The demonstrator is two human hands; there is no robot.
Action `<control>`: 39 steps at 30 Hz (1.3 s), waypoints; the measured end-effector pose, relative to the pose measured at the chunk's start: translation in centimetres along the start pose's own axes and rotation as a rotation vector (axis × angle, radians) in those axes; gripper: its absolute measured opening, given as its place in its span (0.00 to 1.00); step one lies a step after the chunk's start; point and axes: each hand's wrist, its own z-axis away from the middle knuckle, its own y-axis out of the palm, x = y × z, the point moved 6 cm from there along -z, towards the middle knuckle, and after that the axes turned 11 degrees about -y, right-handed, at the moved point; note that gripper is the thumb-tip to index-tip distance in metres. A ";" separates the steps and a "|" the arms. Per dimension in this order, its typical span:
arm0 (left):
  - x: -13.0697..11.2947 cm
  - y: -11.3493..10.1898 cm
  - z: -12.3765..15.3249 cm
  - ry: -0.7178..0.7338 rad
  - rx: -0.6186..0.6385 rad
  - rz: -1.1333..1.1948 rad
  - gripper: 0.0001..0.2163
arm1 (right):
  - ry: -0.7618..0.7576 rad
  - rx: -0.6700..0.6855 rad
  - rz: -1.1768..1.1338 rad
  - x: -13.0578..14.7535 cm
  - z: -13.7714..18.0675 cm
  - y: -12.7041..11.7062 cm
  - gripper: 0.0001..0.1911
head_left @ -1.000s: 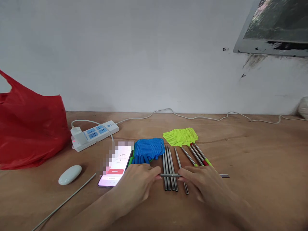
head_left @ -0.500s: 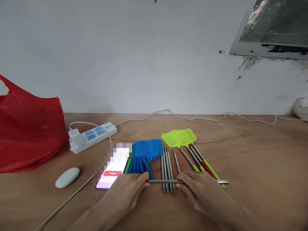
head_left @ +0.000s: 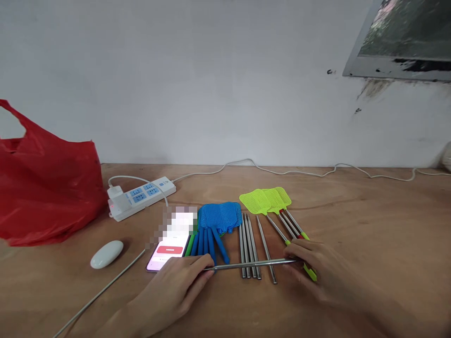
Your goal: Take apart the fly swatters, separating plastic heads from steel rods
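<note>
On the brown plywood tabletop [head_left: 369, 211], centre near, the work is laid out in sorted groups.

Surroundings, largest first:
- crumpled red plastic bag [head_left: 45, 192], far left
- white power strip with blue sockets [head_left: 141, 197], right of the bag, red lamp lit
- lit smartphone [head_left: 172, 244], lying flat just left of the groups
- white oval pebble-shaped object [head_left: 106, 254], near left, apart from the rest

Progress, judged from the layout:
- Stack of blue mesh fly swatters [head_left: 220, 217] with blue plastic handles fanned toward the near edge; these look complete.
- Yellow-green mesh fly swatters [head_left: 264, 199], overlapping, each on a steel shaft with a green or red grip; these also look complete.
- Between the two sets lies a row of bare steel rods [head_left: 248, 249], close together, with one lone bare rod [head_left: 266, 249] slightly to their right. No heads on these, so they appear to be the part left undone.

Hands:
- One crosswise steel rod [head_left: 253, 264] spans left to right above the bare row, close over it; I cannot tell whether it touches them.
- Left hand [head_left: 176, 286]: fingers curled, thumb and fingertips pinched on the rod's left end, just near of the phone.
- Right hand [head_left: 324, 272]: palm down, fingers closed over the rod's right end, covering the near grips of the yellow-green set.
</note>
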 end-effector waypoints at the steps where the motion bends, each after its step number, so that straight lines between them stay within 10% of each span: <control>1: -0.1 0.0 0.1 0.010 -0.002 -0.004 0.12 | 0.010 0.016 0.008 -0.1 0.2 0.0 0.07; 19: -3.1 -1.5 -1.0 0.187 -0.114 -0.090 0.11 | -0.148 -0.145 0.166 2.3 -0.7 -0.8 0.26; 39: -3.3 -0.6 -1.1 0.160 -0.031 -0.179 0.17 | -0.105 -0.072 0.041 2.8 -1.5 0.7 0.12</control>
